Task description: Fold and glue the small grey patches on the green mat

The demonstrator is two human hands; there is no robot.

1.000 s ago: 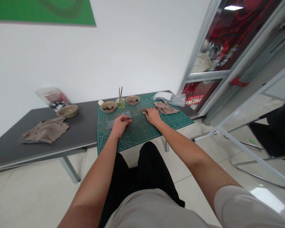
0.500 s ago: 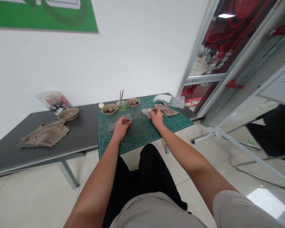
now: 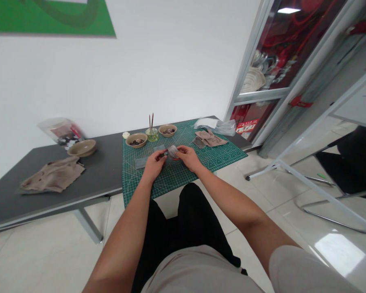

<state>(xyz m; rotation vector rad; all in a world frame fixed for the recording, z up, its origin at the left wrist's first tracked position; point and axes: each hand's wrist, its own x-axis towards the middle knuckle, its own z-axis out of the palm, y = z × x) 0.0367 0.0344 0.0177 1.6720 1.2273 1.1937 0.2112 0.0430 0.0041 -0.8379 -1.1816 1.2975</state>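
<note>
Over the green cutting mat (image 3: 222, 156) my two hands are close together. My right hand (image 3: 188, 158) pinches a small crumpled light-grey cloth (image 3: 172, 151), with a bit of red showing beneath it. My left hand (image 3: 154, 165) has its thumb and fingers closed on something small and dark, too small to name, beside the cloth. Flat grey translucent sheets (image 3: 141, 163) lie on the mat next to my left hand. Behind the hands stand a tan bowl (image 3: 137, 145) of dark pieces, a glass jar (image 3: 153, 136) holding two thin sticks, and a second tan bowl (image 3: 168, 134).
Brown cloth (image 3: 214, 139) and a clear plastic bag (image 3: 227, 127) lie at the mat's right. On the dark table (image 3: 110, 171) to the left are another tan bowl (image 3: 82, 150), brown cloth (image 3: 53, 175) and a filled clear bag (image 3: 62, 134). A whiteboard stand (image 3: 311, 189) is at right.
My right hand has moved left with the light-grey cloth, bringing it up to my left hand. A small grey piece beside the brown cloth now shows where my right hand was.
</note>
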